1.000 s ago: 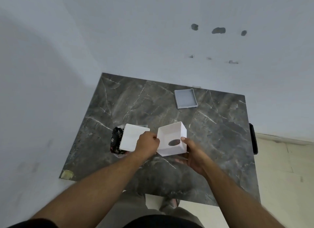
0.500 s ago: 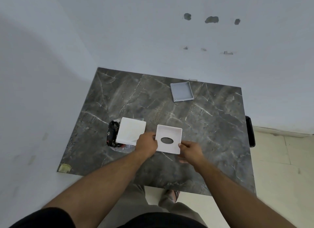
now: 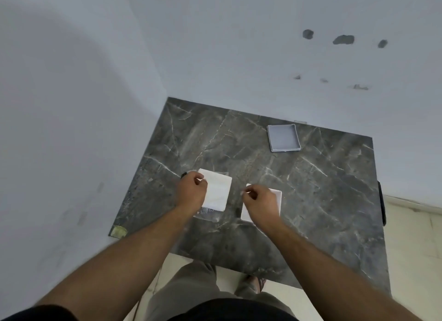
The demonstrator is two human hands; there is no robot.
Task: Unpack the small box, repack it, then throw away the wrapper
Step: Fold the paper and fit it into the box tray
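On table (image 3: 334, 201), white insert (image 3: 277, 196) now down, R hand (image 3: 262, 202) loosely curled over it, L hand (image 3: 191, 192) moved to pinch white card (image 3: 218, 191).

On the table (image 3: 323, 201), the lid (image 3: 218, 191) lies at about 9 o'clock from the tray (image 3: 277, 196), apart from it. The left hand (image 3: 191, 192) covers the lid's left edge; the right hand (image 3: 262, 202) lies over the tray. The box (image 3: 283, 141) sits well off at 12 o'clock, near the wall (image 3: 239, 57).
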